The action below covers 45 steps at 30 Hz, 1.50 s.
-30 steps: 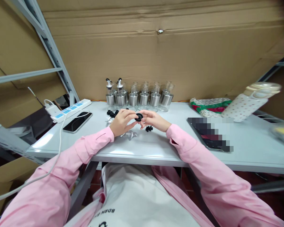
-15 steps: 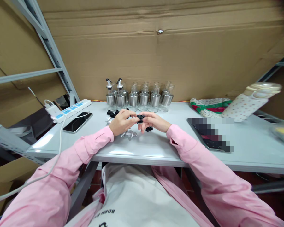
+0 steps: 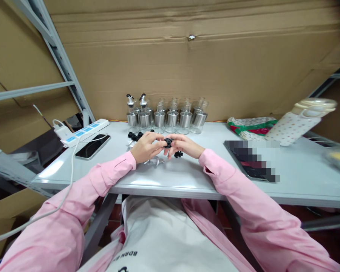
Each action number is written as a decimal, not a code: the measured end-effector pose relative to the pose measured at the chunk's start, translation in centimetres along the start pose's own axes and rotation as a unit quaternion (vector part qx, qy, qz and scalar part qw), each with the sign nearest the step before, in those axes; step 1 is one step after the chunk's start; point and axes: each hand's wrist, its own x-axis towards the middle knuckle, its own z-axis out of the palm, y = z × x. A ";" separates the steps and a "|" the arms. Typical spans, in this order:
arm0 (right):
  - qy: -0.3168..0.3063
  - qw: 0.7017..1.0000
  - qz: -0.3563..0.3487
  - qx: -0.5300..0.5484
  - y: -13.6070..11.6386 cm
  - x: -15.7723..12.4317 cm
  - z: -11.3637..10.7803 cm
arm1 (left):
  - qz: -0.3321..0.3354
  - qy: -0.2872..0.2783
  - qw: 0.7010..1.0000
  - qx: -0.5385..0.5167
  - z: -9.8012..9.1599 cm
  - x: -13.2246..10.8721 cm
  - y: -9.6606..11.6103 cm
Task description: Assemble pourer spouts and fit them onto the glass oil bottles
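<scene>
A small round black plastic part [image 3: 168, 142] is pinched between my two hands above the table. My left hand [image 3: 148, 146] grips its left side with thumb and fingers. From the other side, my right hand [image 3: 183, 145] holds it, fingers bent around the edge. Under the hands lie silvery-grey spout pieces [image 3: 155, 161], partly hidden by my left hand. Several tiny black parts [image 3: 178, 154] sit in a cluster below my right hand. Behind my left hand are several black stoppers [image 3: 132, 135].
Glass bottles with steel sleeves [image 3: 172, 120] stand in rows at the back; two carry pourer spouts [image 3: 142, 99]. On the left are a phone [image 3: 93, 146] and a power strip [image 3: 85, 132]. A tablet-like device [image 3: 249, 162], a patterned bag [image 3: 252, 126] and a dotted bottle [image 3: 294, 126] are at right.
Both hands stay in nearly the same place with the round black part. It appears slightly turned, and my right fingers below it have shifted a little left.
</scene>
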 end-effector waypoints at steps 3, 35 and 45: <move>0.004 1.000 -0.003 -0.015 -0.1 0.0 0.1 | -0.051 -0.017 0.997 -0.057 -0.2 0.3 0.4; -0.012 0.998 -0.026 -0.049 0.6 0.4 -0.2 | -0.306 -0.015 0.864 -0.399 -0.1 1.4 2.9; -0.020 0.995 -0.036 -0.090 0.5 0.4 0.6 | -0.334 -0.022 0.809 -0.482 0.4 1.2 2.7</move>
